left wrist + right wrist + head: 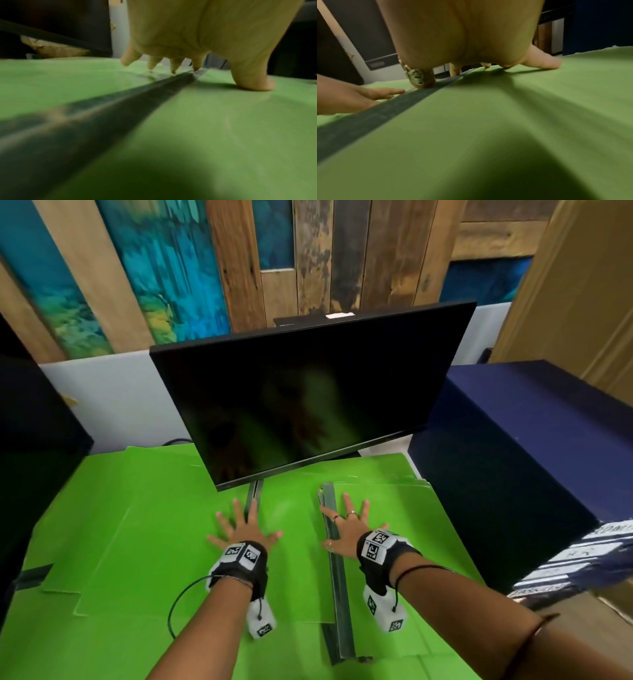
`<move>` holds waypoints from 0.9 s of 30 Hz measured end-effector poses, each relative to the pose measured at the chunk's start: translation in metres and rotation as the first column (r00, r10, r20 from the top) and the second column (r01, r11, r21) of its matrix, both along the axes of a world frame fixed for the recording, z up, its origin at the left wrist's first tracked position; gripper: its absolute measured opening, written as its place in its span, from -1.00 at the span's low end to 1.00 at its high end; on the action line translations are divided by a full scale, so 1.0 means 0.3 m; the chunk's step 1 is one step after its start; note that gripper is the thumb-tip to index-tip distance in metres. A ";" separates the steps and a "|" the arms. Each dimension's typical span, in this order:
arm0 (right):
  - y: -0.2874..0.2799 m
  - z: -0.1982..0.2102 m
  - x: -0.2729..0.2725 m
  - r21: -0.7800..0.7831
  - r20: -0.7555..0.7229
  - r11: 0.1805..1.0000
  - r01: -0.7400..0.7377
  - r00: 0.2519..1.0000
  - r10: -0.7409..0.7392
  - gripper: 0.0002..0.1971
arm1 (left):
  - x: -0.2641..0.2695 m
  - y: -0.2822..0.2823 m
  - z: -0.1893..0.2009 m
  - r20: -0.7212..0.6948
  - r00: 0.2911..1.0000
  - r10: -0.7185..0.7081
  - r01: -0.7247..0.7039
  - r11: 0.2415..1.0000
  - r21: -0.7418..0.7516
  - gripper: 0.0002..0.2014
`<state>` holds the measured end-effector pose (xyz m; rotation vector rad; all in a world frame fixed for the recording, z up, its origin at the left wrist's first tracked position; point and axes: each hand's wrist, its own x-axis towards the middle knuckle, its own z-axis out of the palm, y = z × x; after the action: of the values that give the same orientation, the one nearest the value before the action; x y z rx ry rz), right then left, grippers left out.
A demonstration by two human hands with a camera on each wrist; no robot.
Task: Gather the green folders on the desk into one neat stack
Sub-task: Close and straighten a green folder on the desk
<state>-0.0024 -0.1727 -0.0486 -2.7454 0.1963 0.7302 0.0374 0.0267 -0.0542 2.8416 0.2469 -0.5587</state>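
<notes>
Several bright green folders [144, 535] lie spread and overlapping over the desk, some with dark grey spine strips [337, 573]. My left hand [245, 529] lies flat, fingers spread, on a folder [223, 135] just below the monitor foot. My right hand [347, 525] presses flat with spread fingers on another folder [404, 542], its thumb across the dark spine strip [373, 117]. In the right wrist view the left hand [368, 94] shows at the left edge. Neither hand grips anything.
A black monitor [301, 395] stands on a thin stand [254, 494] in the middle of the folders. A dark blue box [520, 457] borders the desk at the right, a black object [34, 446] at the left. A wooden plank wall [308, 261] rises behind.
</notes>
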 end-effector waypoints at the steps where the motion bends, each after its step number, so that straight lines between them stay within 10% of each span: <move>1: 0.007 -0.002 -0.001 -0.035 -0.010 0.999 -0.010 1.000 0.010 -0.24 | -0.001 0.036 -0.012 -0.048 0.999 0.004 -0.005 1.000 -0.018 -0.02; 9: 0.008 -0.064 0.103 -0.163 -0.049 0.986 -0.043 0.998 0.036 -0.21 | -0.076 0.076 0.022 -0.215 0.973 0.082 -0.037 0.977 0.208 0.15; 14: 0.036 -0.048 0.125 -0.189 -0.109 0.981 -0.042 0.994 0.022 -0.17 | -0.115 0.074 0.051 -0.221 0.975 0.009 0.071 0.933 0.352 -0.27; 20: 0.037 -0.045 0.100 -0.158 -0.113 0.986 -0.055 0.993 0.037 -0.20 | 0.071 0.109 0.107 0.047 0.982 -0.183 0.174 0.973 0.154 -0.13; 27: 0.025 -0.026 0.037 -0.100 -0.083 0.994 -0.053 0.996 0.045 -0.24 | 0.126 0.140 0.035 -0.009 0.963 -0.269 0.268 0.951 0.155 0.03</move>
<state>0.0088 -0.1651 -0.0565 -2.8281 0.1894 0.8682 0.0753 0.0688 -0.0438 3.0515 -0.1074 -0.5978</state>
